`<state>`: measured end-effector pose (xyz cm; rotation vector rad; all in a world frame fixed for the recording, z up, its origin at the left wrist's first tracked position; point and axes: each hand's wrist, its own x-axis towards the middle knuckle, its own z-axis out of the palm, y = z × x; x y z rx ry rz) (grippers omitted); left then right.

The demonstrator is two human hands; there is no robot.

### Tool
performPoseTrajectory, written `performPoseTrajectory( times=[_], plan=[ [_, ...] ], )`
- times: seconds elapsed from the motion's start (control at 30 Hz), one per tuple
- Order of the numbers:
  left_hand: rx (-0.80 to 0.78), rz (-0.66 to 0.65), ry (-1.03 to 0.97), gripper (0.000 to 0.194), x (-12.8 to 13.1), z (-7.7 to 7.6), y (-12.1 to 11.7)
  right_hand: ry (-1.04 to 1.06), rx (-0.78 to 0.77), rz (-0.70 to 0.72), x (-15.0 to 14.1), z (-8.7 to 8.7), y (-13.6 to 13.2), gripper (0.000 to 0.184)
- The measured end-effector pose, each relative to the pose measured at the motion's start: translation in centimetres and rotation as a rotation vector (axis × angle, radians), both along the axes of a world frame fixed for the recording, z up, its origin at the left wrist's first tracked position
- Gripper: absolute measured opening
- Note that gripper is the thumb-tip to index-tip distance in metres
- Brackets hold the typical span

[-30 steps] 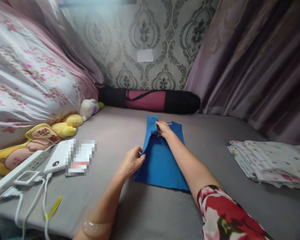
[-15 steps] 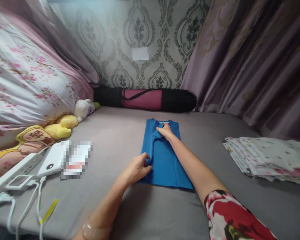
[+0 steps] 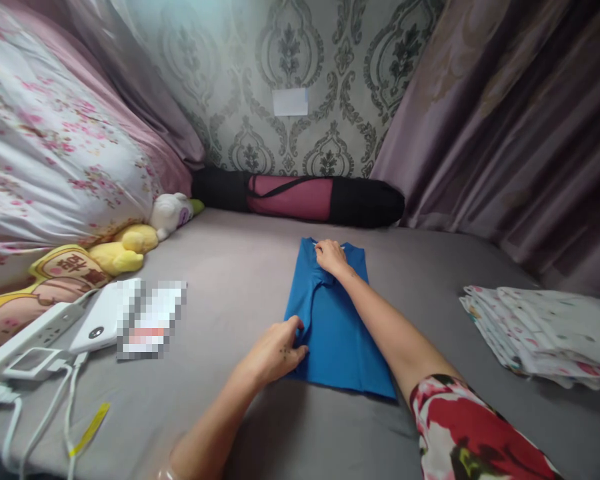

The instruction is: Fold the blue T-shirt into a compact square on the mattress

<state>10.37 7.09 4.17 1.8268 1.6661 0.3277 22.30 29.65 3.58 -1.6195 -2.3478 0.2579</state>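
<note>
A blue garment lies folded into a narrow strip on the grey bed sheet. My left hand rests flat on its near left edge, fingers pressing the folded cloth down. At the far end, near the collar, my right hand lies with its fingers curled down on the fabric. My right arm, in a red floral sleeve, stretches along the garment's right side.
A stack of folded white patterned cloths sits at the right. A pink and black roll bag lies against the wall. Plush toys, a white power strip, a white device and cables crowd the left, under a floral quilt.
The left side of the garment, held lifted a second ago, is now folded over and laid flat. Both hands have come down onto the cloth.
</note>
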Motion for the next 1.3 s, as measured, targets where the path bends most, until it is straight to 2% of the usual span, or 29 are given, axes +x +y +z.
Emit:
performPoseTrajectory(
  times=[0.2, 0.43, 0.6, 0.77, 0.87, 1.0, 1.13, 1.3],
  plan=[
    [-0.057, -0.071, 0.094, 0.031, 0.5, 1.5, -0.8, -0.010, -0.086, 0.029, -3.5, -0.8, 5.4, 0.031],
    [-0.020, -0.148, 0.170, 0.029, 0.4, 1.4, -1.5, -0.046, -0.194, 0.014, -5.2, -1.1, 8.5, 0.011],
    [0.017, -0.179, 0.234, 0.034, -0.5, 1.3, -2.2, -0.013, -0.174, 0.049, -6.0, -1.2, 9.0, 0.012],
    [0.028, -0.139, 0.302, 0.032, -1.4, 1.5, -2.5, 0.007, -0.131, 0.039, -7.2, -2.3, 8.1, 0.021],
    [0.014, -0.160, 0.283, 0.029, -1.2, 1.6, -2.7, 0.027, -0.099, 0.043, -7.7, -3.3, 7.1, 0.026],
    [0.046, -0.184, 0.198, 0.023, -0.1, 0.9, -2.6, 0.067, -0.070, 0.085, -8.1, -4.1, 6.9, 0.028],
    [0.056, -0.142, 0.179, 0.012, 0.6, 0.0, -2.1, 0.097, -0.155, 0.137, -7.3, -2.9, 8.7, 0.023],
    [0.041, -0.130, 0.239, 0.010, 0.3, -0.1, -2.0, 0.109, -0.258, 0.101, -3.4, -0.9, 10.0, 0.035]
  ],
)
